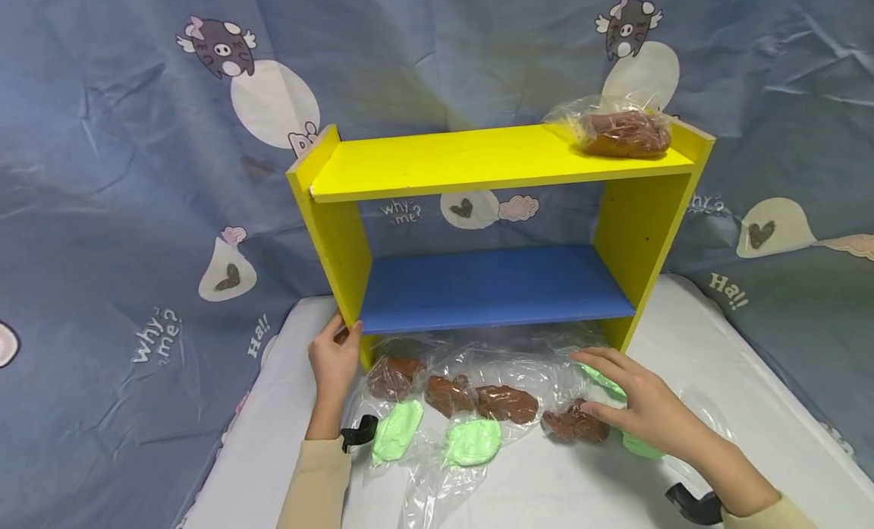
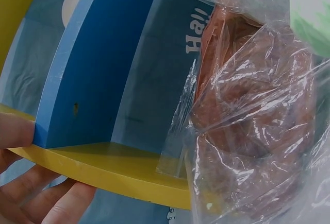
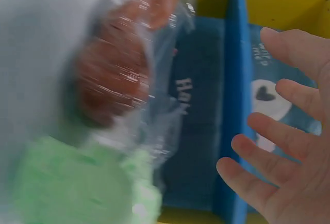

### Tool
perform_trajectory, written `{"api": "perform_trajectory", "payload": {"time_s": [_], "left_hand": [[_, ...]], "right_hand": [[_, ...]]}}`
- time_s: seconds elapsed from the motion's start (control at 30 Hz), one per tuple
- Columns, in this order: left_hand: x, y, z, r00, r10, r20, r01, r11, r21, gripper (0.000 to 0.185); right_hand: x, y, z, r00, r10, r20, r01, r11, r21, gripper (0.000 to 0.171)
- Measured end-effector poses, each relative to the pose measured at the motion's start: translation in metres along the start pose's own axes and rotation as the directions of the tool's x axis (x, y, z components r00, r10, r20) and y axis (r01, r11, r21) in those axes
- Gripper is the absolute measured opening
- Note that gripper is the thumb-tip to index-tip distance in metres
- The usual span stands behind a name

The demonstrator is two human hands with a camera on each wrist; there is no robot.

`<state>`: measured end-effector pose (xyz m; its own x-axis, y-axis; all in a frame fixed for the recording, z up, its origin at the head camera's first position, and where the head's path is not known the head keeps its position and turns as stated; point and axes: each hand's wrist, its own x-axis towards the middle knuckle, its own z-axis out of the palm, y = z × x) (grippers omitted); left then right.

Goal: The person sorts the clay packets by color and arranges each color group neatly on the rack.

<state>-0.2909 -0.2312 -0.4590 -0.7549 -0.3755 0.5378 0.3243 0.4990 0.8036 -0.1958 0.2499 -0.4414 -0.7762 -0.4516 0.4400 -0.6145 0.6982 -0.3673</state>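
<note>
Left hand (image 1: pixel 334 362) grips the yellow shelf (image 1: pixel 478 161) side. Right hand (image 1: pixel 638 404), fingers spread and empty, hovers over bagged brown bread (image 1: pixel 576 425). Backdrop cloth (image 1: pixel 102 210) reads "why me?" and "Ha!!".

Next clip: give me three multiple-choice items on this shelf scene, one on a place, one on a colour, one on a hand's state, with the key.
1. Where does the single bagged brown bun lie?
A. on the yellow top board of the shelf unit, right end
B. on the blue middle board
C. on the white table cover

2. What colour is the middle board?
A. yellow
B. blue
C. green

3. How is the right hand?
A. fist closed round a bag
B. fingers spread, hovering above the bagged buns on the table
C. gripping the shelf's side

Key: 1 A, the head view shows it up there; 2 B, plainly blue between yellow sides; 3 B, the right wrist view shows straight, empty fingers.
</note>
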Motion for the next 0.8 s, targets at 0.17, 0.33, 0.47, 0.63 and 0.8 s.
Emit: {"api": "perform_trajectory", "payload": {"time_s": [0.17,0.33,0.47,0.63,0.8], "left_hand": [[-0.001,0.000,-0.002,1.000,-0.010,-0.005,0.010,1.000,0.003,0.033],[-0.001,0.001,-0.001,1.000,-0.011,-0.001,0.011,1.000,-0.016,0.032],[-0.001,0.000,0.001,1.000,-0.011,0.007,0.011,1.000,-0.025,0.033],[-0.001,0.001,0.001,1.000,-0.016,0.004,0.016,1.000,-0.017,0.035],[0.000,0.001,0.001,1.000,0.000,0.007,0.001,1.000,-0.019,0.035]], "right_hand": [[-0.011,0.003,0.020,0.998,0.045,0.041,-0.047,0.998,0.045,0.077],[-0.019,0.009,0.037,0.995,0.063,0.081,-0.067,0.997,0.041,0.075],[-0.025,0.014,0.049,0.991,0.072,0.108,-0.073,0.997,-0.003,0.071],[-0.028,0.019,0.060,0.991,0.050,0.122,-0.045,0.998,-0.043,0.064],[-0.027,0.022,0.064,0.992,0.026,0.121,-0.021,0.999,-0.046,0.064]]}}
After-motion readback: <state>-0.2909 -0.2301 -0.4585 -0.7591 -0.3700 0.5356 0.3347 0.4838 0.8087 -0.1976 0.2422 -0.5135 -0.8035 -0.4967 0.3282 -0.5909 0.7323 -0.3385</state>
